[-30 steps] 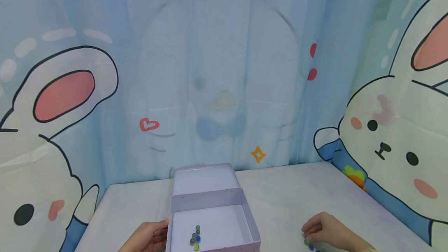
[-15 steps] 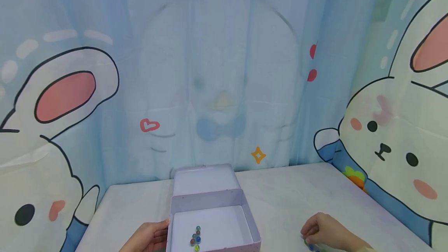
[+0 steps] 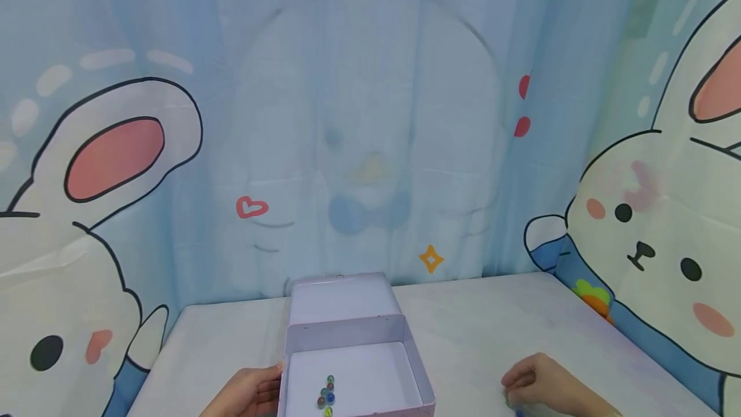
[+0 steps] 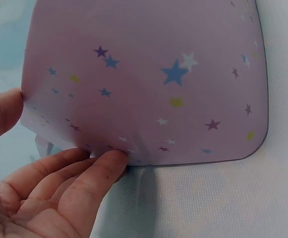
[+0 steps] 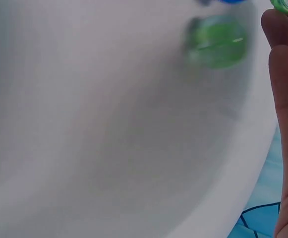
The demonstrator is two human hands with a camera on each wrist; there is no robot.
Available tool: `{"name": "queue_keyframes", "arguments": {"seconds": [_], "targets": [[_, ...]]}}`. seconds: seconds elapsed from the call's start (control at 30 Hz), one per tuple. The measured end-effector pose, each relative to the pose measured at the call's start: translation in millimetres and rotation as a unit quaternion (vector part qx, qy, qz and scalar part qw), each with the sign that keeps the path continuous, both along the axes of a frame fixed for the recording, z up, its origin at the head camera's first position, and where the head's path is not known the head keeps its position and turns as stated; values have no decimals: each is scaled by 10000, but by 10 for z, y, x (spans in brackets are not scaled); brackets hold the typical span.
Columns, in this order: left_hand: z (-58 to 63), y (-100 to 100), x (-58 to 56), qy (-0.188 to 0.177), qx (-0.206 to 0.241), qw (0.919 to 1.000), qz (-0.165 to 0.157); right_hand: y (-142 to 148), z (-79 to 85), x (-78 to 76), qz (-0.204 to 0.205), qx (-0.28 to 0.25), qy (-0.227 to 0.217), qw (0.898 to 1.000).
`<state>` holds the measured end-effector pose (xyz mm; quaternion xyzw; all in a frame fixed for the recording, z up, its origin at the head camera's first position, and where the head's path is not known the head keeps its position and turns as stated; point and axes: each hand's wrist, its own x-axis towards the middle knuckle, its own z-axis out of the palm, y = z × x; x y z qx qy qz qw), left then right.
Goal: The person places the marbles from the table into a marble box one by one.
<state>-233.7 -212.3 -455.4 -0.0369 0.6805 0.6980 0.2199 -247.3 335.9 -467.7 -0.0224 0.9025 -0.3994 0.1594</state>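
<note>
A lilac box [image 3: 418,365] stands open at the centre of the head view, its lid tipped back. Several marbles [image 3: 330,398] lie in its left part. My left hand [image 3: 249,391] grips the box's left side, thumb at the rim and fingertips against the star-printed wall [image 4: 148,99]. Over the table to the right, my right hand [image 3: 541,383] has its fingers bent down. At its fingertips is a green marble [image 5: 281,5], pinched between fingers and a thumb hidden in the right wrist view. Another green marble [image 5: 218,43] and a blue marble [image 3: 519,412] lie beside it on the table.
The white-covered table [image 3: 463,320] stretches around the box. Behind it hangs a blue curtain [image 3: 370,114] printed with rabbits. The box's lid [image 3: 344,298] lies toward the back of the table.
My right hand has closed its fingers a little over the green marble at its tips. The left hand keeps its hold on the box. The head view has shifted slightly.
</note>
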Motion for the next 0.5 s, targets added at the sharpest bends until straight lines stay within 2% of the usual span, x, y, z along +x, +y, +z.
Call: {"name": "queue_keyframes", "arguments": {"seconds": [0.13,0.3,0.5], "targets": [[8,7,3,11,-33,10000,-5,38,88,-9,195,-355,141,9991],[13,6,3,14,-28,10000,-14,-19,216,-37,249,-627,231,9975],[3,-5,6,-39,-28,10000,-33,-287,374,-119,482,-866,382,9943]]}}
